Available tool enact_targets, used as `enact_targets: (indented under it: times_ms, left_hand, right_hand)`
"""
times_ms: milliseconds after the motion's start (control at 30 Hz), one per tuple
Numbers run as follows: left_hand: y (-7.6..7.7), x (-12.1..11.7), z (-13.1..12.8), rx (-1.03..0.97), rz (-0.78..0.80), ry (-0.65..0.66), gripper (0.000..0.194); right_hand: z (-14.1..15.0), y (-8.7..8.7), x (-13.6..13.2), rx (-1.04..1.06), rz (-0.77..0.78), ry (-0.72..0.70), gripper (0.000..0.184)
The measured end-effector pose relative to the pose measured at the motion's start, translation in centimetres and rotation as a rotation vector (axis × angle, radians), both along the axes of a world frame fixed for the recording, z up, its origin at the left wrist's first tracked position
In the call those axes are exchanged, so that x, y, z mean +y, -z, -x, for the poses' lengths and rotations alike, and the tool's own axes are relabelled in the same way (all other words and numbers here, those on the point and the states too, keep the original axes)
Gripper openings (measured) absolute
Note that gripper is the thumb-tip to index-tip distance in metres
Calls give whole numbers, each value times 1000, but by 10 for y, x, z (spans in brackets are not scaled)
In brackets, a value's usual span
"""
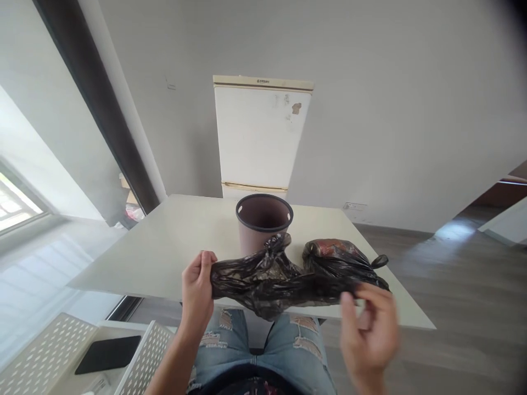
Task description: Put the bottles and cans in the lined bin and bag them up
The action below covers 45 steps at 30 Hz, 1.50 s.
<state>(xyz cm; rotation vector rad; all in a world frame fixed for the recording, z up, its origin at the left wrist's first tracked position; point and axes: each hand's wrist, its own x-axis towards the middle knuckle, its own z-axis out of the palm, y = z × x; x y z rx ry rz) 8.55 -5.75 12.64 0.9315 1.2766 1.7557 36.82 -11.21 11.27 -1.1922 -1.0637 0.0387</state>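
A black plastic garbage bag [263, 285] is stretched sideways over the near part of the table, loose and crumpled in the middle. My left hand [198, 282] is closed on its left end, thumb on top. At the other end my right hand [373, 326], slightly blurred, pinches the bag between thumb and fingers. Directly behind the bag stands a brownish waste bin [251, 236] with a dark rim and side holes; its lower part is hidden. A filled, knotted black bag [341, 263] lies to the right, with something reddish showing through the plastic.
The pale table [164, 247] has its near edge just above my lap. Below left is a white perforated container [144, 359] with a dark flat object [107, 354] beside its wall. A white refrigerator [259, 137] stands beyond the table, against the grey wall.
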Motion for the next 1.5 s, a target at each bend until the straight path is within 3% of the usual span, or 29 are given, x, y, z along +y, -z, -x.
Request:
enact_targets:
  times_ms: [100,200,300,433,500,633,700,767,833,933,1000,1067,1167,1267,1300,1333,1400,1467,1500]
  left_hand:
    - [-8,-15,-27,-84,18,162,48]
    - [-11,-24,-39,-188,56,336,51]
    - [-11,-25,-29,-116,74,526,48]
    - [-8,-19,-2,371,58,679,33]
    - [-5,-14,9,552,49,569,25]
    - [-1,-6,17,575,-7,-83,24]
    - [-2,-4,18,539,-33,-284,24]
    - [-4,-2,19,527,-66,-342,23]
    - [-5,0,19,485,-85,-388,21]
    - [-3,7,22,352,-100,-412,22]
    - [0,12,24,284,-108,-374,23]
    - [4,15,26,263,-102,-310,27]
    - [5,8,23,387,-81,-195,43]
    - [0,-17,8,661,-32,-59,58]
    - [-1,-28,1,728,-10,44,59]
    - [-2,-40,-8,758,11,184,62]
    - [-1,-61,-25,746,46,460,86]
    - [4,-73,-40,711,55,581,110]
    - [7,-76,-45,693,57,589,108]
  right_hand:
    - [41,6,-15,-319,200,-424,59]
    - [64,14,-16,-382,471,-684,35]
    - [56,14,-8,-142,615,-697,23]
    - [21,2,0,119,649,-601,38]
    - [9,-3,2,210,628,-531,41]
    - [5,-7,7,546,513,-528,42]
    - [10,-8,9,699,458,-623,42]
    - [15,-8,9,768,459,-715,41]
    - [20,-6,7,701,567,-812,36]
    - [31,2,-1,268,812,-1043,37]
    - [41,8,-7,-62,871,-1174,37]
    - [51,14,-11,-157,850,-1200,43]
    - [55,17,-12,214,738,-1028,32]
    - [49,14,-8,661,641,-805,31]
    - [47,12,-7,757,634,-771,33]
    - [45,10,-6,822,633,-762,37]
    - [45,7,-5,895,632,-738,44]
    - [48,6,-4,892,636,-705,43]
    - [50,6,-3,868,639,-694,40]
